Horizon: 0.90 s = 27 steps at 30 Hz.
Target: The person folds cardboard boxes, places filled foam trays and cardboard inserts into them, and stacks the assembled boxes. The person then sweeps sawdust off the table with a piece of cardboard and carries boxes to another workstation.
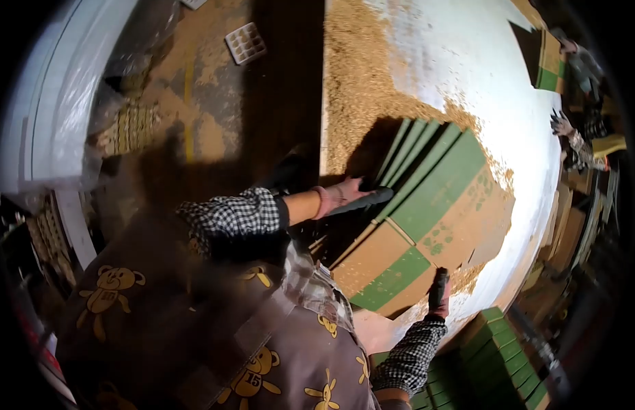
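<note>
A stack of flattened cardboard boxes (437, 195), brown with green panels, lies tilted in front of me, its upper left edges fanned apart. My left hand (348, 197), in a pink glove with dark fingers, reaches to the left side of the stack. Its fingers are stretched out straight along the box edges, the thumb apart from them. At the lower right edge of the stack, my right hand (439, 292), gloved the same way, has its dark fingers closed over the cardboard. The underside of the stack is hidden.
Wood shavings (358, 65) cover part of the white tabletop (461, 48). Green-and-brown boxes (502, 355) are stacked at lower right. Across the table, a person's gloved hand (562, 124) shows near another box (549, 61). A pale compartment tray (245, 44) lies on the floor.
</note>
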Each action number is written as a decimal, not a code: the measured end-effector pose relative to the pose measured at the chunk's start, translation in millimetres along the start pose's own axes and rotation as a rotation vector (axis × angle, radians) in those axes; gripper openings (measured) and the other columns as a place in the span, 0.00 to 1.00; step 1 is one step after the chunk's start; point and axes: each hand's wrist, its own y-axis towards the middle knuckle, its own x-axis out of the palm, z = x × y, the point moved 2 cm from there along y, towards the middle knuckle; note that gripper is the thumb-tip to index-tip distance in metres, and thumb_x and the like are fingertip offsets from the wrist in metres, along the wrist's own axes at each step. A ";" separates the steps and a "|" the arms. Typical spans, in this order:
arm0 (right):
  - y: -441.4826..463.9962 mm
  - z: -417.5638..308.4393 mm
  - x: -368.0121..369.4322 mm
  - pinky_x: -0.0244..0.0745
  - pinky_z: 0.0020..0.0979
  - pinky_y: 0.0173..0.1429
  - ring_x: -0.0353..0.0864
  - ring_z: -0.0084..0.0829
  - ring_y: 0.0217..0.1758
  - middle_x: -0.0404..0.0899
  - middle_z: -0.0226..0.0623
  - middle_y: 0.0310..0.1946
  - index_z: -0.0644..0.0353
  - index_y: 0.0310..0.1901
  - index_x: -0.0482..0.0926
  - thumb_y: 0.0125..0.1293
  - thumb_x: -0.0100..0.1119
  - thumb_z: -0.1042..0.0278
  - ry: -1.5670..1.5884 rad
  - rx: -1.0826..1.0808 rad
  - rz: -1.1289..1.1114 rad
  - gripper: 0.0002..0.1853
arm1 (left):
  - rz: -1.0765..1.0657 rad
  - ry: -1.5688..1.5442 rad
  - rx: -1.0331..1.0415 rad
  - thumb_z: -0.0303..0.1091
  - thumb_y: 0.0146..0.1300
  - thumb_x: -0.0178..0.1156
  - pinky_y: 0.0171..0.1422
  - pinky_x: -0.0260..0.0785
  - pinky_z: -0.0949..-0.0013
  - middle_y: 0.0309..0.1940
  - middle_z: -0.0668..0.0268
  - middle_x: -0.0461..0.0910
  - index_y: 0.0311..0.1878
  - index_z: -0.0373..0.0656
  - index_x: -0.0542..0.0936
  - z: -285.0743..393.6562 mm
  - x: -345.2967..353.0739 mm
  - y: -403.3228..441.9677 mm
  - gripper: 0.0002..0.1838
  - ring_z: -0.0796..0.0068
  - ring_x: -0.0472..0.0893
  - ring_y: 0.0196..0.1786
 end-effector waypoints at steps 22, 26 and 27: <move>122.2 -72.9 71.3 0.48 0.36 0.77 0.54 0.38 0.74 0.51 0.41 0.74 0.63 0.73 0.49 0.74 0.34 0.40 -0.012 -0.521 0.074 0.38 | 0.099 -0.416 0.485 0.54 0.60 0.65 0.65 0.63 0.69 0.64 0.65 0.70 0.71 0.41 0.62 99.8 1.2 -86.0 0.42 0.72 0.69 0.62; 147.0 -123.0 75.3 0.48 0.35 0.77 0.55 0.38 0.74 0.52 0.42 0.74 0.64 0.73 0.49 0.75 0.34 0.41 -0.082 -0.640 0.037 0.38 | 0.173 -0.471 0.591 0.52 0.61 0.64 0.66 0.62 0.69 0.65 0.65 0.69 0.71 0.41 0.61 107.3 -20.8 -103.3 0.41 0.73 0.68 0.63; 157.1 -137.7 79.8 0.48 0.35 0.77 0.55 0.38 0.74 0.52 0.43 0.74 0.65 0.73 0.49 0.75 0.34 0.41 -0.102 -0.674 0.017 0.38 | 0.209 -0.485 0.622 0.52 0.61 0.64 0.66 0.62 0.69 0.66 0.65 0.68 0.71 0.41 0.61 107.2 -25.3 -107.8 0.40 0.73 0.68 0.64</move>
